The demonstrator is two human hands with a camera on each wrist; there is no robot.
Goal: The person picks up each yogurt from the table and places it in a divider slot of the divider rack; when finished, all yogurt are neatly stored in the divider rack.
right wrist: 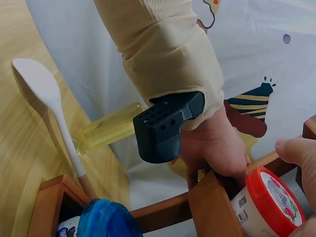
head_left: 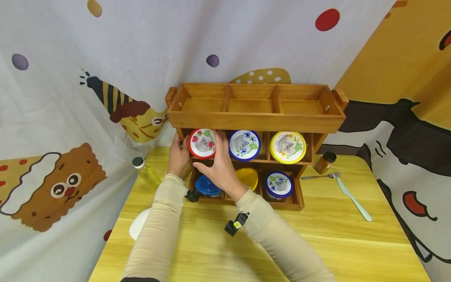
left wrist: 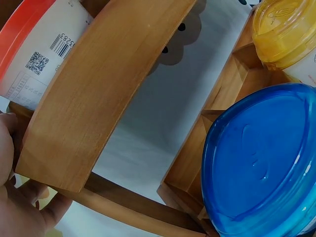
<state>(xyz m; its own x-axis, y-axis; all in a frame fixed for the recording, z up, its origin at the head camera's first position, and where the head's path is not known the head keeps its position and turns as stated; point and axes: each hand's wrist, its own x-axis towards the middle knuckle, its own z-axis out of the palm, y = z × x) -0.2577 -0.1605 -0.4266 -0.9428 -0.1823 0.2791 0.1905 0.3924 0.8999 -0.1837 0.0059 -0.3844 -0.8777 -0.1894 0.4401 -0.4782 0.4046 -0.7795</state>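
Observation:
A wooden tiered rack [head_left: 257, 122] stands against the cloth backdrop. On its middle tier sits a tub with a red strawberry lid [head_left: 202, 144], tilted toward me. My left hand [head_left: 179, 156] grips the rack's left end beside that tub; in the left wrist view its fingers [left wrist: 54, 210] curl behind the wood. My right hand [head_left: 222, 166] spreads in front of the red lid, fingers along its right edge and thumb below it. In the right wrist view, the right thumb [right wrist: 291, 150] stands apart from the lid.
Blue-lidded [head_left: 244, 145] and yellow-lidded [head_left: 288, 147] tubs share the middle tier. Below are a blue container [head_left: 208, 186], a yellow one [head_left: 248, 178] and another blue-lidded tub [head_left: 279, 185]. A yellow bottle [head_left: 149, 174] and white spoon [right wrist: 39, 81] lie left; a jar [head_left: 325, 162], fork [head_left: 322, 176] and knife [head_left: 354, 199] right.

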